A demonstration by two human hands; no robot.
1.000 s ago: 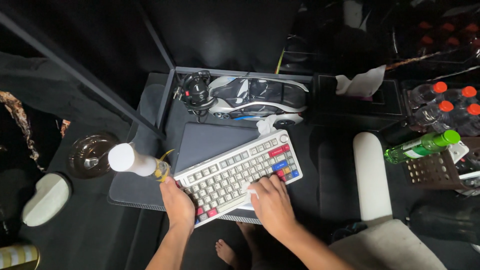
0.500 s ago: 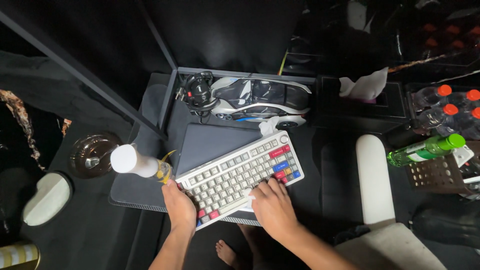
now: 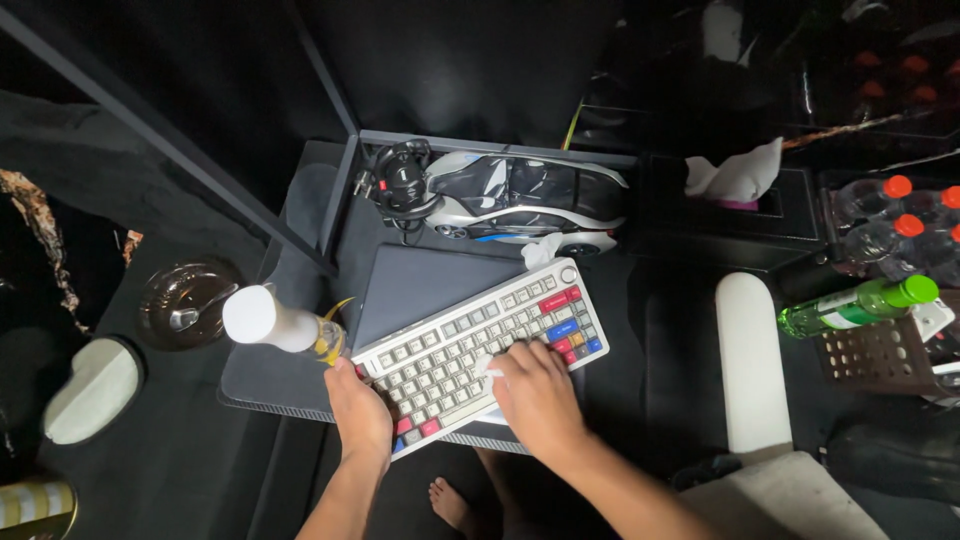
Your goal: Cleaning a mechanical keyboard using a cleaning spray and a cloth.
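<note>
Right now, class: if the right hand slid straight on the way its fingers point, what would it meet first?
The right hand, on the keyboard, points up and left. It would likely cross more keys, then reach the grey laptop; depth is unclear.

both bare forearms enter from the bottom edge and converge upward. left hand [image 3: 362, 412]: palm down, wrist straight, fingers curled over and clamped on an edge beneath them, thumb tucked toward the inner side. right hand [image 3: 535, 397]: palm down, knuckles raised, fingers bent and spread slightly, tips pressing downward with a small white scrap pinned under them; right forearm angled in from the lower right. one bare foot visible between the forearms
</note>
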